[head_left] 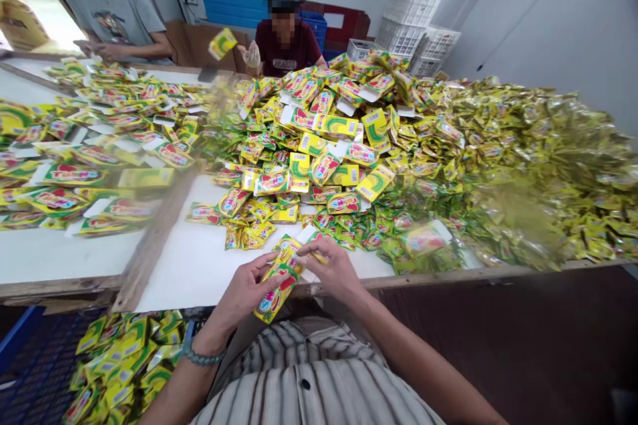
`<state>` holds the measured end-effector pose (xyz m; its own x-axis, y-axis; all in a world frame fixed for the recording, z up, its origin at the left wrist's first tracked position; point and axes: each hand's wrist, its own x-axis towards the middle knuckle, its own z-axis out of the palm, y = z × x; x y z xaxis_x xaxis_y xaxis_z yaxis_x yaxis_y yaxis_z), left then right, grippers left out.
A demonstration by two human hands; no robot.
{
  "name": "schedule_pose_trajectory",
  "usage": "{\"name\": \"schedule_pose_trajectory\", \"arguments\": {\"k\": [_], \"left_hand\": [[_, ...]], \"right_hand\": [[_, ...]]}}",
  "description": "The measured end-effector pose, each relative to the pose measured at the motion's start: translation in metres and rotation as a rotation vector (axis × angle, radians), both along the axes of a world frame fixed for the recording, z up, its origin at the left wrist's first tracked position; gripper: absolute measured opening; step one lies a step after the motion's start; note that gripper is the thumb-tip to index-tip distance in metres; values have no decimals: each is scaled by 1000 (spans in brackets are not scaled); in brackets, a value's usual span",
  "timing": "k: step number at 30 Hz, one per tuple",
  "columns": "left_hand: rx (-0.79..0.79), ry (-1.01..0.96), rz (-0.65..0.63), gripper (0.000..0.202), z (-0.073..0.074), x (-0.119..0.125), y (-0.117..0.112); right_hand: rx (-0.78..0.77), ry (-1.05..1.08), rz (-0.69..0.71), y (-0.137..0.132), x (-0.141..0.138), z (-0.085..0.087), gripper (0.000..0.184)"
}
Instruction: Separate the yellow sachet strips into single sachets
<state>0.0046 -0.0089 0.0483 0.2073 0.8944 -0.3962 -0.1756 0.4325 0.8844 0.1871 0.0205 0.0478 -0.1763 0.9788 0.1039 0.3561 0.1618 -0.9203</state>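
Note:
In the head view, my left hand is wrapped around a small yellow and green carton with bright lettering, tilted with its open end away from me. Small yellow packets show at that open end. My right hand is curled there, thumb and fingers closed at the packets; what lies under its fingers is partly hidden. A white carton flap sticks up beside the fingers. Just beyond both hands, loose small packets and more cartons are heaped on the white tabletop.
A wooden divider separates a left section full of cartons. Packets pile high on the right. A blue crate with filled cartons stands low left. Two people work across the table; a yellow carton is in mid-air near one person's hand.

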Motion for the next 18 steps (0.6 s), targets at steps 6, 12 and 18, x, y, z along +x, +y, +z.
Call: {"name": "schedule_pose_trajectory", "arguments": {"k": [6,12,18], "left_hand": [[61,8,4,59,-4,2,6],[29,-30,-7,52,-4,1,0],[50,132,-301,45,4,-18,-2]], "right_hand": [[107,-176,146,-11,-7,7,9],[5,-125,133,-21,-13,-9,16],[3,-66,42,-20,-12,-12,7]]}}
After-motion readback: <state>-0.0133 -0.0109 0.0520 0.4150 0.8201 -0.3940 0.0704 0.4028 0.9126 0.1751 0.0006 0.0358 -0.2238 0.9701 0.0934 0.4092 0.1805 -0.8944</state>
